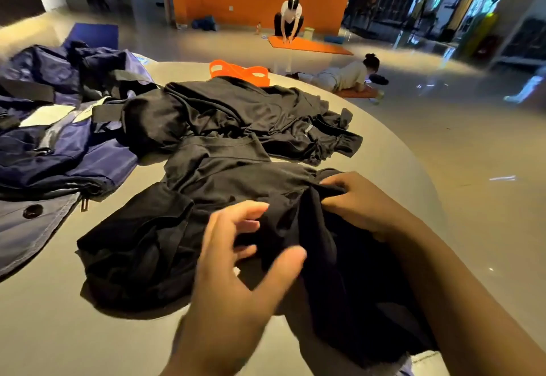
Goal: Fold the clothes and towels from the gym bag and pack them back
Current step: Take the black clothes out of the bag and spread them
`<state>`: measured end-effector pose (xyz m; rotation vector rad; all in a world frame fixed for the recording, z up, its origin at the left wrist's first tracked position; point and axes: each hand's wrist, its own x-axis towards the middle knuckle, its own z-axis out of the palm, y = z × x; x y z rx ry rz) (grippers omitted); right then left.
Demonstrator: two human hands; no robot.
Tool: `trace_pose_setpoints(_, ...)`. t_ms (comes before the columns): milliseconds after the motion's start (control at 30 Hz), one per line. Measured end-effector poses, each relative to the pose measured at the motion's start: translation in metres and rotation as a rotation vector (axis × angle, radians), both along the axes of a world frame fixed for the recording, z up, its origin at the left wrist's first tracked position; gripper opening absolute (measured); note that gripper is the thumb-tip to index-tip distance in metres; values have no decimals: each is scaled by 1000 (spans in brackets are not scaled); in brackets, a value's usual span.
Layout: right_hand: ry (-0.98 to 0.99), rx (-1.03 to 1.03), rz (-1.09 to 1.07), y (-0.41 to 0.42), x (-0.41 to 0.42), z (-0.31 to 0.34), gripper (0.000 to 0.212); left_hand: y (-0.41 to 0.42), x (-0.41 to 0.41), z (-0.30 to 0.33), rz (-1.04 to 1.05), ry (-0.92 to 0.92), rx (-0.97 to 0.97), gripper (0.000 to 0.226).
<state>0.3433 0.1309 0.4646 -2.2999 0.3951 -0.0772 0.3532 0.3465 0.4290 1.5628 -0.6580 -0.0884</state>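
Pinching a raised fold of the near black garment point(230, 186), right hand point(363, 204) has fingers curled into the cloth. Left hand point(236, 260) hovers over it, fingers spread and loose, gripping nothing. Garment lies crumpled on the round grey table point(74, 340); navy gym bag point(59, 145) slumps open at left.

A crumpled black garment point(183, 227) lies unfolded at frame centre; another black garment point(236, 115) sprawls above it, and the open navy gym bag point(59, 145) sits left.

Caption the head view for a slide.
Right hand grips a black garment on the table; left hand hovers open.
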Motion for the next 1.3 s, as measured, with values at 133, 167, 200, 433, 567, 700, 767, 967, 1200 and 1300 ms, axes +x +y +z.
trace_pose_setpoints(133, -19, 0, 7, 9, 7, 1, 12, -22, -16, -35, 36, -238, 289, 62)
trace_pose_setpoints(167, -14, 9, 21, 8, 5, 1, 10, -24, -6, -39, 63, -259, 293, 53)
trace_pose_setpoints(200, -9, 24, 33, 7, 3, 1, 9, -22, 2, -40, 90, -248, 281, 43)
trace_pose_setpoints(433, 4, 96, 7, 4, 4, 0, 10, -34, -9, -15, 40, -232, 431, 71)
trace_pose_setpoints(567, -9, 138, 122, 1, 1, 1, 5, -32, 16, -27, 99, -279, 457, 37)
trace_pose_setpoints(700, 116, 369, 288, -18, -14, 6, 25, -13, 49, -13, -182, 247, 308, 34)
trace_pose_setpoints(767, 213, 437, 344, -22, -18, 8, 32, -4, 57, -3, -352, 445, 279, 26)
trace_pose_setpoints(967, 211, 196, 297, -8, -11, 5, 32, 10, 56, -8, -231, 487, 204, 27)
trace_pose_setpoints(1200, 61, 387, 367, 2, -8, 11, 19, 14, 48, -4, -50, 500, -60, 27)
trace_pose_setpoints(1300, -100, 414, 271, 9, 2, 10, 19, 22, 47, 5, -215, 852, -262, 31)
